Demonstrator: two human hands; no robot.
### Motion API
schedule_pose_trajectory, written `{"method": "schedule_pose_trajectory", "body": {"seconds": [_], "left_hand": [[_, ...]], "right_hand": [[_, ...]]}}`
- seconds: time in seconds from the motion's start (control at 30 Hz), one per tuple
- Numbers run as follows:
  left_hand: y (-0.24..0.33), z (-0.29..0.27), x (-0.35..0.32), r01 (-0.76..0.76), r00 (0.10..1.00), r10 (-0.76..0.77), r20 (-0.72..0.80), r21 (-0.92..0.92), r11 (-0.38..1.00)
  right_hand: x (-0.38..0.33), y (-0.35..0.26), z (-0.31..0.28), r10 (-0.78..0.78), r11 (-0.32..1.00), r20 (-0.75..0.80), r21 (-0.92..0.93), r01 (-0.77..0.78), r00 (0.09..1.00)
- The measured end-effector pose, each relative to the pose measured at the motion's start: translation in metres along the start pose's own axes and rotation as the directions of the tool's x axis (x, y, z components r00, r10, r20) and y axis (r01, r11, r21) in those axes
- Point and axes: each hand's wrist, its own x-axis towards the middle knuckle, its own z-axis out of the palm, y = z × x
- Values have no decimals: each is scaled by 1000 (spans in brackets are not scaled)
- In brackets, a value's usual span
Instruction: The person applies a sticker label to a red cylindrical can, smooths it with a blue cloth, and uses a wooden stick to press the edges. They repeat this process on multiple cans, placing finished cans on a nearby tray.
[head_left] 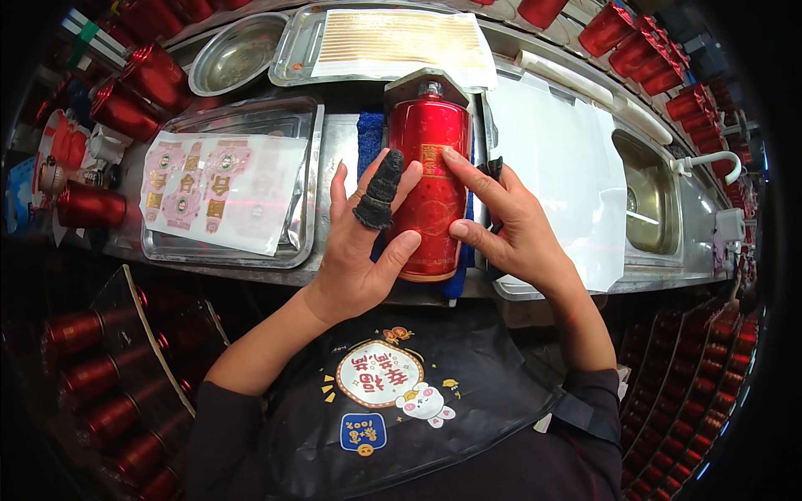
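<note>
A glossy red bottle (430, 196) with a short neck lies on a blue cloth (370, 134), its neck pointing away from me. Gold decoration (434, 161) marks its upper face. My left hand (359, 225) is over the bottle's left side with fingers spread, its thumb at the red surface. A black ribbed sleeve (383, 188) covers one of its fingers. From the right, my right hand (505, 221) rests its index fingertip on the gold decoration and its thumb lower on the bottle. Its other fingers are partly hidden, one in black covering.
On the left, a metal tray (313, 184) carries a sheet of pink-and-gold decals (225, 188). Behind stand a round steel bowl (238, 54) and a tray with a gold-striped sheet (401, 42). White sheeting (555, 167) and a sink (643, 196) lie right. Red bottles fill surrounding racks.
</note>
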Motion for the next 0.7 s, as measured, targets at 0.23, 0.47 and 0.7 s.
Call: {"method": "schedule_pose_trajectory", "body": {"seconds": [0.23, 0.47, 0.7], "left_hand": [[1, 0, -1, -4, 1000, 4, -4, -22, 1000], [0, 2, -1, 3, 1000, -3, -8, -14, 1000], [-2, 2, -1, -5, 1000, 5, -17, -21, 1000]], "right_hand": [[-1, -1, 1, 4, 1000, 1, 8, -4, 1000], [-1, -3, 0, 41, 999, 19, -11, -41, 999], [-1, -2, 3, 23, 999, -12, -25, -23, 1000]]}}
